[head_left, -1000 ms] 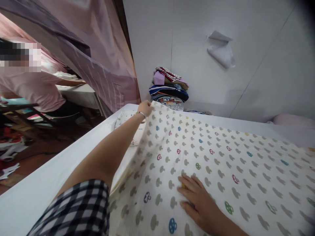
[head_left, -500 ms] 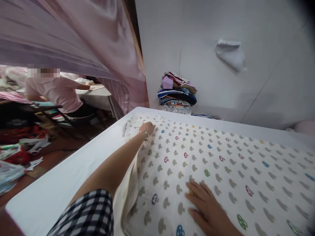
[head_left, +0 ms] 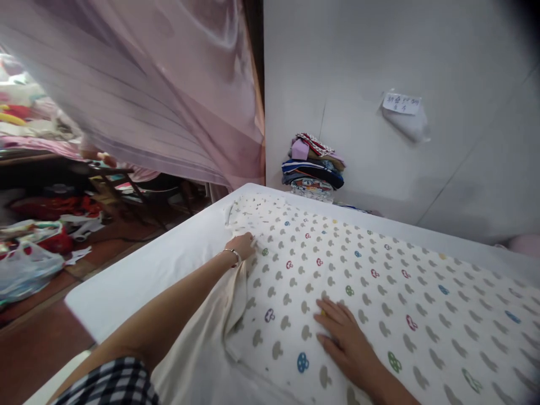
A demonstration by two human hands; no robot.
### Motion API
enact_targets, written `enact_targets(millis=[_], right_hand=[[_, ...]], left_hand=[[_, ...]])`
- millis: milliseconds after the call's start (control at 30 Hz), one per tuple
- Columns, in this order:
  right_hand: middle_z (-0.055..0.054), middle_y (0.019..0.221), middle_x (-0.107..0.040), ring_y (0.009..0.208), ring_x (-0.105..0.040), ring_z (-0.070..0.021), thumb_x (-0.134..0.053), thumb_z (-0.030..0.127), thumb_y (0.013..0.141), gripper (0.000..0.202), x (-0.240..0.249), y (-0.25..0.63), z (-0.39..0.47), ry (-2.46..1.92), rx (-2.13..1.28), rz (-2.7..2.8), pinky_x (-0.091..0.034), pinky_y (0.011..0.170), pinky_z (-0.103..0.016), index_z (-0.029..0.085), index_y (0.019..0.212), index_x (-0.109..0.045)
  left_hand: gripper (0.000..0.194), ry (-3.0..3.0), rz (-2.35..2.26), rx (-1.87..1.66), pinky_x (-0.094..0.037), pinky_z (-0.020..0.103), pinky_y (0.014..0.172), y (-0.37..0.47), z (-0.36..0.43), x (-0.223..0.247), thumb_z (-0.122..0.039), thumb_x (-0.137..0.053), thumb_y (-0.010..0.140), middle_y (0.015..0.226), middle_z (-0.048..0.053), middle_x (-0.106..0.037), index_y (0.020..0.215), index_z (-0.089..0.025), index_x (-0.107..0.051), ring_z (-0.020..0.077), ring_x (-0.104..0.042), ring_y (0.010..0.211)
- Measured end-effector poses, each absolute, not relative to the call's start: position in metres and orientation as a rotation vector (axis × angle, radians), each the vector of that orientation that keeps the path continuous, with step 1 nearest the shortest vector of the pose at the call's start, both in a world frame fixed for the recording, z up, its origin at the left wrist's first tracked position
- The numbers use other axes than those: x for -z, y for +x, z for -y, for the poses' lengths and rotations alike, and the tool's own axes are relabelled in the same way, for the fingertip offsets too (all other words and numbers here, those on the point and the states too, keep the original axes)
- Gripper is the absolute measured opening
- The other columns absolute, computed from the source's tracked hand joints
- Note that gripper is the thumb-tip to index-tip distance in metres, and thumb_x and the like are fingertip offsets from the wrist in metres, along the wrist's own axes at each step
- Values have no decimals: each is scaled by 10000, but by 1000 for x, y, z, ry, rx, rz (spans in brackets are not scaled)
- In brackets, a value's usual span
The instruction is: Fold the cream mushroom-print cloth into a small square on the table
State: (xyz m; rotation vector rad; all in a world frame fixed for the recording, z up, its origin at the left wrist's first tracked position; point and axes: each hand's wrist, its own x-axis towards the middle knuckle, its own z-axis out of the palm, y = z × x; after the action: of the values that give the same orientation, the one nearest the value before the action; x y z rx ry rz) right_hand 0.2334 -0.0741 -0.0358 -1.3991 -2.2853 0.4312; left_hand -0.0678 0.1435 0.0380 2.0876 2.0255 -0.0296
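Head view: mushroom-print cloth lies spread on the white table.
Left hand: curled at the cloth's left edge; whether pinching, I cannot tell.
Right hand: flat on the print, grasping nothing.
Crease risk: uneven tugging could wrinkle the print.

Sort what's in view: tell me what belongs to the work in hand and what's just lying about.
In the work, it seems:
- cloth, mushroom-printed
- left hand, at the cloth's edge
- right hand, resting on the cloth
- table, under the cloth

Probably just lying about:
- folded stack, beyond the table
- plastic bag, low at the left
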Motion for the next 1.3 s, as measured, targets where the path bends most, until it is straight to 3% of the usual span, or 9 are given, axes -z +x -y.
enact_targets(millis=[167, 333, 467, 633, 800, 933, 1067, 1167, 1300], right_hand=[[-79, 1395, -408, 1316, -312, -248, -387, 403, 916, 399, 33, 232, 73, -1446, -429, 2307, -206, 1079, -528, 232, 1241, -544], [-93, 1356, -459, 1287, -361, -253, -396, 401, 909, 392, 39, 232, 71, -1427, -341, 2301, -243, 1061, -516, 209, 1200, -574], [-93, 1336, -481, 1272, -382, -258, -411, 403, 900, 385, 43, 233, 70, -1408, -299, 2291, -268, 1047, -504, 204, 1175, -593], [-88, 1337, -481, 1258, -399, -264, -410, 406, 892, 386, 44, 234, 68, -1406, -288, 2291, -276, 1038, -506, 212, 1165, -601], [-92, 1341, -475, 1257, -400, -262, -400, 405, 894, 395, 42, 232, 69, -1406, -279, 2294, -279, 1040, -491, 203, 1167, -602], [-96, 1340, -476, 1264, -390, -260, -393, 397, 894, 404, 40, 231, 70, -1435, -272, 2292, -264, 1048, -488, 188, 1169, -601], [-87, 1357, -457, 1282, -362, -269, -425, 414, 868, 415, 33, 231, 66, -1483, -414, 2283, -249, 1054, -506, 197, 1174, -601], [-76, 1332, -484, 1274, -375, -266, -453, 438, 843, 413, 17, 218, 62, -1504, -615, 2162, -351, 1007, -464, 205, 1139, -623], [-56, 1138, -616, 1053, -570, -228, -478, 463, 830, 369, -9, 161, 56, -1405, -853, 1906, -481, 867, -387, 235, 1076, -631]], left_hand=[[520, 2099, -2039, 71, -456, 336, 782, -93, -99, -37, -260, -534, 697, 1077, 95, -641, 1215, -216, -501, 261, -595, 984], [331, 2067, -2132, 86, -439, 365, 802, -115, -76, -49, -322, -562, 702, 1076, 113, -640, 1007, -212, -627, 290, -582, 1002], [298, 2042, -2165, 17, -438, 325, 767, -125, -56, -55, -374, -511, 743, 1060, 88, -647, 970, -224, -633, 259, -589, 975], [461, 1950, -2184, -167, -427, 313, 708, -118, -12, -45, -601, -411, 776, 960, 98, -665, 866, -206, -632, 255, -606, 899], [627, 1811, -2139, -336, -418, 292, 682, -104, 23, -28, -714, -404, 727, 972, 100, -668, 1019, -184, -571, 244, -619, 870], [528, 1684, -2196, -358, -424, 293, 670, -100, 22, -23, -606, -285, 835, 935, 98, -678, 911, -193, -605, 234, -626, 855], [322, 1696, -2202, -340, -435, 288, 694, -100, 12, -22, -445, -449, 798, 981, 108, -672, 845, -186, -636, 246, -614, 919], [248, 1732, -2190, -351, -441, 293, 716, -97, 10, -23, -331, -474, 776, 1009, 124, -665, 844, -174, -653, 254, -608, 950], [273, 1772, -2170, -401, -443, 288, 700, -94, 12, -27, -261, -408, 796, 987, 133, -669, 825, -166, -663, 235, -620, 910]])
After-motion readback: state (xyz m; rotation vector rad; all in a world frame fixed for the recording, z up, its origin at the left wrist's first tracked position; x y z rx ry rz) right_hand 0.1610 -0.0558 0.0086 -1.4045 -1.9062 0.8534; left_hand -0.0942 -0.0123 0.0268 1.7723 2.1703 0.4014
